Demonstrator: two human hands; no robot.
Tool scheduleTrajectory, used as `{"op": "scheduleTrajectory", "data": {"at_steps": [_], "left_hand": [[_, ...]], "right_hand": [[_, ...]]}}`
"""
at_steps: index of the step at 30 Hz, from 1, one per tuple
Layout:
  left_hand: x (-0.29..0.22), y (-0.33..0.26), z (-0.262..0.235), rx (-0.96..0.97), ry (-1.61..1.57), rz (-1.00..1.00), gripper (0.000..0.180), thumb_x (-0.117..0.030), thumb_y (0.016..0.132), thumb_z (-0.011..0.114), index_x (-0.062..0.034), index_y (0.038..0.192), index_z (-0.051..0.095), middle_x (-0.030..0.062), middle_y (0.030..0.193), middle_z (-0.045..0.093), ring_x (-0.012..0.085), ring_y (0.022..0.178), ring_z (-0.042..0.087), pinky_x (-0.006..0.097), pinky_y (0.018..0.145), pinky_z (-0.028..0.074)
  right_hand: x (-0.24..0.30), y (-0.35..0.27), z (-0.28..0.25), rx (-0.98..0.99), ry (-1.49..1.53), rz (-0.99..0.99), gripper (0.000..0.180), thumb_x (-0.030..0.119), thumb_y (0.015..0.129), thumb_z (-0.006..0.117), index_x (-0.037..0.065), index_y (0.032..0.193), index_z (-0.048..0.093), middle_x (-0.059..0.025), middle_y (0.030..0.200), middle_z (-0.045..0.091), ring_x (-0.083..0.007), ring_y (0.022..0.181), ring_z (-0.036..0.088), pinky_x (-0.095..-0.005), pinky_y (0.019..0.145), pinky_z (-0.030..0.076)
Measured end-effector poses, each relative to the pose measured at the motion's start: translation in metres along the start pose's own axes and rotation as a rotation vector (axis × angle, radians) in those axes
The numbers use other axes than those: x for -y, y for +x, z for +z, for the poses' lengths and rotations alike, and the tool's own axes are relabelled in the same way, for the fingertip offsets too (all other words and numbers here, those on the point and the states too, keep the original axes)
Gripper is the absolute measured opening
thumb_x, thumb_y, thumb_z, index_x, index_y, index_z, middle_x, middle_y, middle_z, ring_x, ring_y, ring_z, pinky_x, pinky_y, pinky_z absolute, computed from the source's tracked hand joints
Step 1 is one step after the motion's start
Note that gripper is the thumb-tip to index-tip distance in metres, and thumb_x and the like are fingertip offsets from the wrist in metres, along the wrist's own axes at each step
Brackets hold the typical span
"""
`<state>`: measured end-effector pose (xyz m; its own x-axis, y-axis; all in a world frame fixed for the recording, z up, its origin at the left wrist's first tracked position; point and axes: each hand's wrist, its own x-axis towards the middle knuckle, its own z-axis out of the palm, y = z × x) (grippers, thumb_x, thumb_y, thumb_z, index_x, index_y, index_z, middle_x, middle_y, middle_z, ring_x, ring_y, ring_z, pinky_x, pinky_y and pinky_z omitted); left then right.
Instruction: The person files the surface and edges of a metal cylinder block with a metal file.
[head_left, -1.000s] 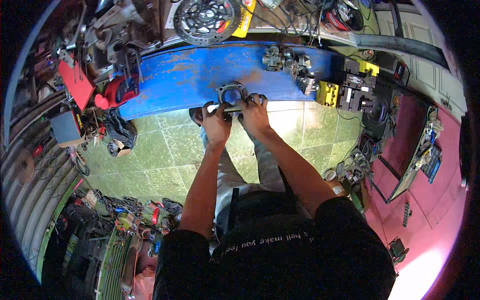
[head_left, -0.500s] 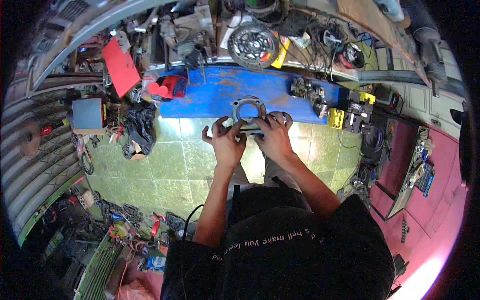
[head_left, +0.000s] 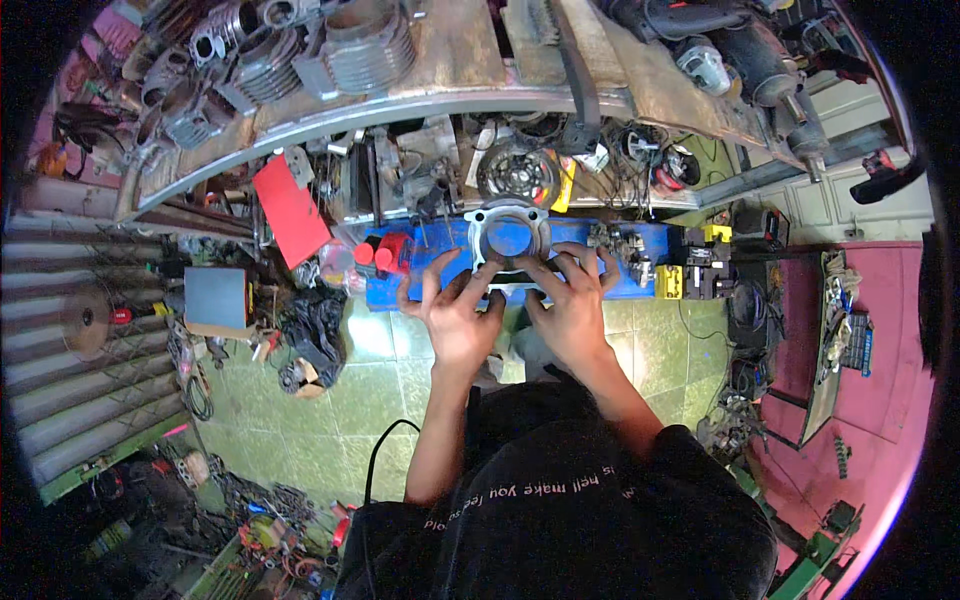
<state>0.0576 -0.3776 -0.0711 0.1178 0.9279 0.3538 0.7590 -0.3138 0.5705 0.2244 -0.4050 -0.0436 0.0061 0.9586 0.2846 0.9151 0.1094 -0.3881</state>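
Observation:
My left hand (head_left: 455,305) and my right hand (head_left: 572,298) together hold a grey metal engine cylinder (head_left: 508,238) with a round bore, raised in front of me. Through the bore I see the blue board (head_left: 440,265) below. Left fingers grip the cylinder's lower left edge. Right fingers grip its lower right edge. The part sits upright between both hands, above the blue board.
A wooden shelf (head_left: 450,60) with several finned cylinders (head_left: 370,45) runs above. A red flat panel (head_left: 290,210), a round clutch part (head_left: 517,172), yellow and black tool cases (head_left: 695,272), tangled cables and scrap on the green tiled floor (head_left: 290,390) surround me.
Both hands lifted the metal cylinder off the blue board toward my face. My view tilted up, bringing the upper shelf into sight.

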Motion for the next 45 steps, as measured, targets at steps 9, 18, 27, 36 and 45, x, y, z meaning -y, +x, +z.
{"op": "scheduleTrajectory", "data": {"at_steps": [9,18,27,36,45], "left_hand": [[-0.038,0.077,-0.04,-0.137,-0.003,0.098,0.042,-0.013,0.07,0.084,-0.0223,0.111,0.084,0.0068,0.097,0.083,0.0237,0.129,0.062,0.052,0.118,0.028],[-0.042,0.173,-0.037,-0.241,0.175,0.147,0.045,-0.023,0.073,0.085,-0.0307,0.117,0.083,0.005,0.092,0.082,0.02,0.133,0.059,0.064,0.119,0.019],[-0.039,0.224,-0.035,-0.156,0.242,0.131,0.049,-0.023,0.072,0.086,-0.0268,0.121,0.082,0.0113,0.115,0.079,0.0238,0.131,0.061,0.069,0.12,0.019],[-0.045,0.24,-0.041,-0.093,0.218,0.081,0.055,-0.021,0.076,0.087,-0.0299,0.129,0.078,0.0093,0.11,0.079,0.0292,0.126,0.063,0.071,0.119,0.02],[-0.035,0.242,-0.007,-0.168,0.387,0.072,0.069,-0.005,0.087,0.073,-0.0274,0.152,0.062,0.0155,0.117,0.075,0.0315,0.128,0.058,0.074,0.118,0.023]], "right_hand": [[0.005,0.075,-0.046,-0.227,0.089,-0.139,0.048,0.009,0.073,0.081,0.02,0.119,0.081,-0.0077,0.114,0.071,-0.0273,0.127,0.061,-0.0608,0.118,0.024],[-0.019,0.176,-0.052,-0.257,0.142,-0.247,0.054,0.006,0.078,0.078,0.018,0.13,0.075,-0.0119,0.119,0.069,-0.0319,0.127,0.057,-0.0628,0.117,0.026],[-0.038,0.223,-0.038,-0.261,0.145,-0.303,0.057,0.006,0.085,0.076,0.016,0.141,0.069,-0.0153,0.121,0.068,-0.0377,0.129,0.055,-0.0482,0.11,0.047],[-0.045,0.211,-0.035,-0.333,0.096,-0.062,0.068,0.028,0.087,0.083,0.021,0.151,0.059,-0.0161,0.137,0.062,-0.0409,0.136,0.05,-0.0673,0.12,0.023],[-0.055,0.183,-0.009,-0.223,-0.095,0.197,0.083,0.019,0.086,0.08,0.002,0.159,0.044,-0.0229,0.152,0.051,-0.0446,0.146,0.04,-0.0705,0.126,0.015]]}}
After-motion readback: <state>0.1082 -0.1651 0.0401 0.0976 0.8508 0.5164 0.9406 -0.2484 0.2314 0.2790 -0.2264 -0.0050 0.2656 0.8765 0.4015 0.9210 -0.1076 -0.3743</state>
